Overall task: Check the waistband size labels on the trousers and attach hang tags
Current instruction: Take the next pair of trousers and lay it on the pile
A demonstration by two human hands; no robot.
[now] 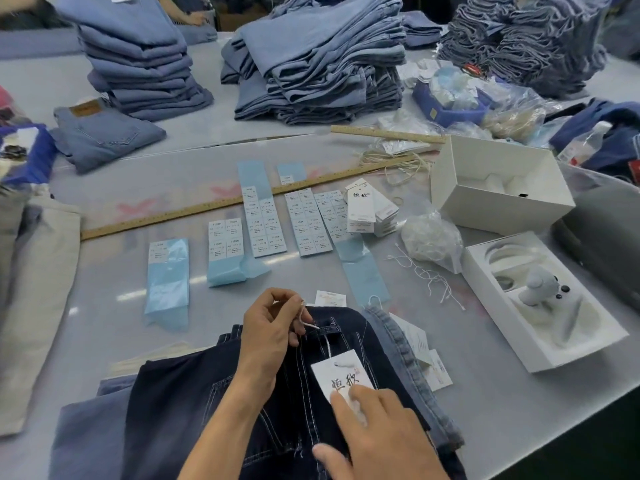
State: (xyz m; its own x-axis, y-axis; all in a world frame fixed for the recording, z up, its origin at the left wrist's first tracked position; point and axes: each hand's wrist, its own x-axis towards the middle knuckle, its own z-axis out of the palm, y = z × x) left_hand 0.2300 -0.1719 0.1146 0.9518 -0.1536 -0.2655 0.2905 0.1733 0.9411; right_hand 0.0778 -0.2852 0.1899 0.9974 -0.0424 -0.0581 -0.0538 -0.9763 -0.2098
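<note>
Dark trousers (214, 403) lie at the near edge of the tabletop (485, 393), waistband away from the viewer, with a hang tag (341, 374) resting on them and its string (310, 322) running up to a belt loop. The left hand (273, 323) pinches the string end with curled fingers; the right hand (377, 431), fingers extended, presses on the tag. Tagging of this pair appears nearly complete. Lighter jeans (398, 341) beneath already carry tags. Sticker sheets (263, 220), spare tags (367, 211) and loose strings (429, 275) lie beyond; the stacks (311, 64) behind probably await processing.
</note>
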